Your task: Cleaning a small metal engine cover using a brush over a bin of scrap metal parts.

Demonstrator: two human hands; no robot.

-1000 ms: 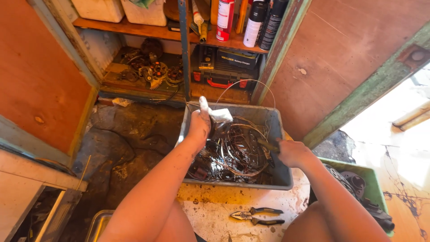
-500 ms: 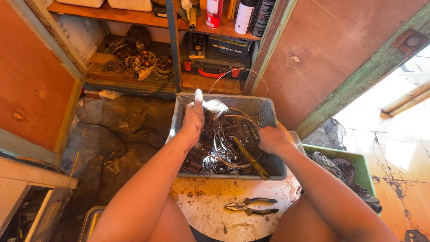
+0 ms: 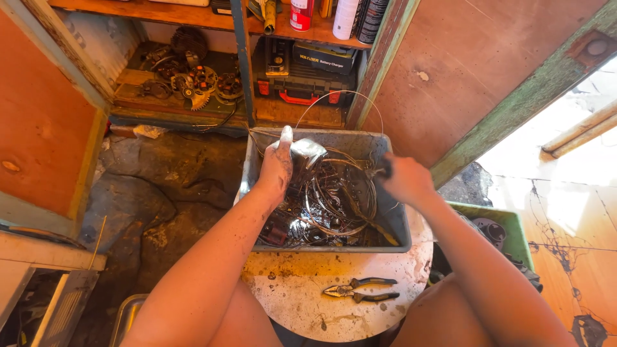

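A grey plastic bin (image 3: 263, 245) full of coiled steel wire (image 3: 339, 199) and metal scrap rests on a round white table (image 3: 302, 295). My left hand (image 3: 277, 164) is over the bin's far left corner, fingers closed on a crumpled shiny piece of metal (image 3: 307, 150). My right hand (image 3: 403, 180) is above the bin's right side, closed on a dark wire end (image 3: 378, 171) that runs into the coils. One thin wire loop (image 3: 339, 103) arcs up behind the bin.
Pliers (image 3: 360, 289) lie on the table in front of the bin. A green crate (image 3: 517, 231) of parts stands at the right. Behind are open wooden shelves with gears (image 3: 193, 83), a black tool case (image 3: 308, 64) and spray cans (image 3: 360, 16). Rough dark floor lies at the left.
My right hand has lifted from low inside the bin to its right rim, pulling a wire. My left hand stays at the far corner, holding the shiny piece.
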